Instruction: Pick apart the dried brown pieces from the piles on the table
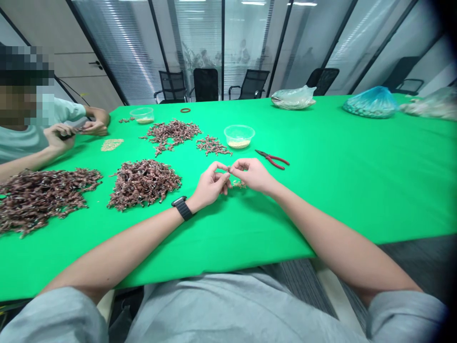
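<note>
At the centre of the frame, the left hand (211,185) and right hand (253,174) nearly meet, fingertips pinched together on a tiny knobbly brown piece (229,168) — mostly hidden by them. It looks light and fairly stiff, perhaps slippery, so gripping its opposite ends seems best. Small gold-coloured bits (239,184) lie just below; red-handled metal pliers (273,159) rest right of centre.

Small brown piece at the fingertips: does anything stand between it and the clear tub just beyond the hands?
Nothing visible does: past the left hand and right hand, only green cloth lies between the small brown piece and the clear tub. A small brown pile lies close on the left, the pliers on the right.
</note>
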Demonstrator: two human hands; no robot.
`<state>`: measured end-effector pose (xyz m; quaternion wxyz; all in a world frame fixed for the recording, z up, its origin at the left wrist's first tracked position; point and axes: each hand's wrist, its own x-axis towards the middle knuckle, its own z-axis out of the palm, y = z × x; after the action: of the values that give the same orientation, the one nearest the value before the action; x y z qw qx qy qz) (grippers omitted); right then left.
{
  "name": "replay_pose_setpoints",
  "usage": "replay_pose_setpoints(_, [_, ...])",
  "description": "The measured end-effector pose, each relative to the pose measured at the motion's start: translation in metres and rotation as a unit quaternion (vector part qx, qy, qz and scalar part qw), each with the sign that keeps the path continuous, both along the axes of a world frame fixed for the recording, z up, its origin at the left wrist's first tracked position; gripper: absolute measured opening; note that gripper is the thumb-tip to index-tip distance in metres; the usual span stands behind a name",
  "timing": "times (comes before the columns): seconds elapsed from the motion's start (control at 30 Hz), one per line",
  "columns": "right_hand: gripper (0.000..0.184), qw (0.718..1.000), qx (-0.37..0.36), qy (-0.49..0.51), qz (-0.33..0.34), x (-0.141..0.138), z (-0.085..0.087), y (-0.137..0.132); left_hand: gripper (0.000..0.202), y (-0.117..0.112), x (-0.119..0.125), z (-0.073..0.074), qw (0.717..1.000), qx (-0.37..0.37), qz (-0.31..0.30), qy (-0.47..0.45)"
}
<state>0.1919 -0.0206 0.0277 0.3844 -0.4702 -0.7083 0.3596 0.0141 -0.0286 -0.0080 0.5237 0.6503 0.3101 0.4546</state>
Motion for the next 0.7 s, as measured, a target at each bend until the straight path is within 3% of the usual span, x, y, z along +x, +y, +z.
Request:
replay_pose_setpoints(0.13, [0.019, 0.969, -0.204, 0.138, 0.028, 0.004, 0.004, 0.0, 0.039, -0.003, 0.001, 0.001, 1.0, 0.025, 0.001, 0.018])
replay_pose_setpoints(0.23, [0.021, 0.963, -0.221, 0.152, 0.038, 0.004, 0.002, 0.002, 0.041, -0.001, 0.001, 0.001, 1.0, 0.017, 0.005, 0.008])
replay_pose_setpoints(0.27, [0.022, 0.975, -0.18, 0.126, 0.03, 0.004, 0.001, 0.003, 0.042, 0.0, 0.001, 0.001, 1.0, 0.007, 0.008, 0.0])
replay_pose_setpoints(0.33, [0.019, 0.999, -0.031, 0.034, 0.005, 0.003, -0.003, 0.004, 0.045, 0.004, 0.001, 0.0, 1.0, -0.014, 0.015, -0.018])
replay_pose_setpoints(0.4, [0.015, 0.987, 0.144, -0.069, 0.0, 0.003, -0.006, 0.004, 0.047, 0.006, 0.001, -0.001, 0.999, -0.027, 0.02, -0.033])
replay_pose_setpoints(0.47, [0.015, 0.956, 0.254, -0.147, 0.014, 0.005, -0.009, 0.005, 0.048, 0.008, 0.001, -0.003, 0.998, -0.033, 0.023, -0.038])
replay_pose_setpoints(0.57, [0.019, 0.926, 0.31, -0.214, 0.025, 0.007, -0.011, 0.006, 0.047, 0.008, 0.001, -0.003, 0.999, -0.035, 0.025, -0.033])
replay_pose_setpoints(0.7, [0.021, 0.914, 0.322, -0.246, 0.028, 0.008, -0.013, 0.007, 0.047, 0.007, 0.002, -0.003, 0.999, -0.036, 0.021, -0.028])
